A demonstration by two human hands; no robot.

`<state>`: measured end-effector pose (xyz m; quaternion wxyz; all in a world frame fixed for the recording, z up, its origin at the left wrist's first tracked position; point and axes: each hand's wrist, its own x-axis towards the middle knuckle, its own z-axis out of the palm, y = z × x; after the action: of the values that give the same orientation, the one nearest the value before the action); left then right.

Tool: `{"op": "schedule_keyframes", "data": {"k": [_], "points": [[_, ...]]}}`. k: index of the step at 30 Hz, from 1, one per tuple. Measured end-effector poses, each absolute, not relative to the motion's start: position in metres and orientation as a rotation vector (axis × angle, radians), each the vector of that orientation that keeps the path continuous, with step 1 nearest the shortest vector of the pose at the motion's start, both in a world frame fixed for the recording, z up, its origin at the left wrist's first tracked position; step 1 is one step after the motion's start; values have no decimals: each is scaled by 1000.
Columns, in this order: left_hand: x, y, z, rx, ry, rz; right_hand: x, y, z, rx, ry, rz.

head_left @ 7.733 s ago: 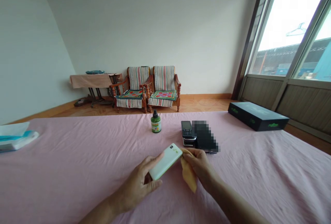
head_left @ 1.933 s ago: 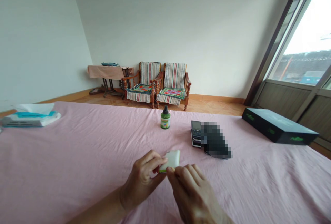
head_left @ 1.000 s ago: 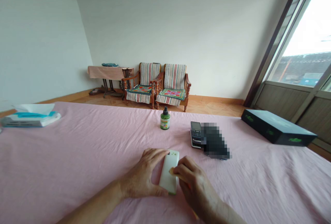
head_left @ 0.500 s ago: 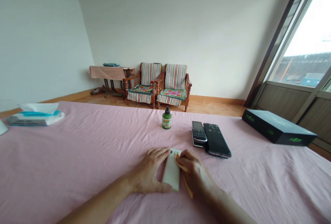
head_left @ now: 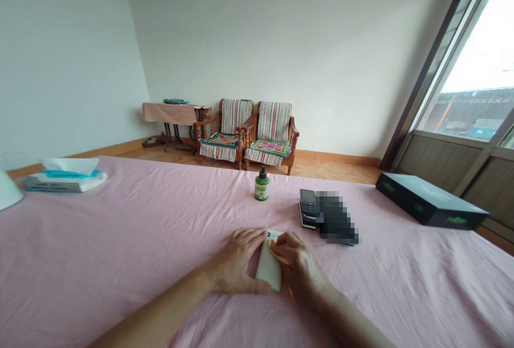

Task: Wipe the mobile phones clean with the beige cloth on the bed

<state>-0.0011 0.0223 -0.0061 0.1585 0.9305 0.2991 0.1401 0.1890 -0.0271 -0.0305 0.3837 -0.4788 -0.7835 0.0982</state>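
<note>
A white phone [head_left: 268, 272] lies back side up on the pink cloth, its camera end pointing away from me. My left hand [head_left: 235, 263] grips it along the left side, fingers at the far corner and thumb at the near end. In my right hand [head_left: 302, 266] is a folded yellowish cloth [head_left: 278, 252], pinched and pressed against the phone's back near the camera. Part of that cloth is hidden under my fingers. Beyond my hands stands a green bottle [head_left: 262, 187] with a black top.
On the pink bedspread-like cover [head_left: 140, 219], a keypad phone [head_left: 308, 203] rests on another device beside a pixelated dark slab [head_left: 335, 222]. A black box [head_left: 429, 203] sits at right, a tissue pack [head_left: 66, 179] at left. Two chairs [head_left: 267, 123] stand against the wall.
My right hand has moved the yellowish cloth slightly left across the phone's back. My left hand keeps its grip. The whole view has shifted a little.
</note>
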Motion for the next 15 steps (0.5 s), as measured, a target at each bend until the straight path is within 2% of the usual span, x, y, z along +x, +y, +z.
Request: {"op": "schedule_keyframes", "data": {"k": [9, 15], "points": [[-2, 23, -10, 2652, 836, 478, 180, -45, -33, -1092, -2062, 256], [-2, 23, -7, 2648, 819, 470, 187, -18, -29, -1257, -1984, 181]]}}
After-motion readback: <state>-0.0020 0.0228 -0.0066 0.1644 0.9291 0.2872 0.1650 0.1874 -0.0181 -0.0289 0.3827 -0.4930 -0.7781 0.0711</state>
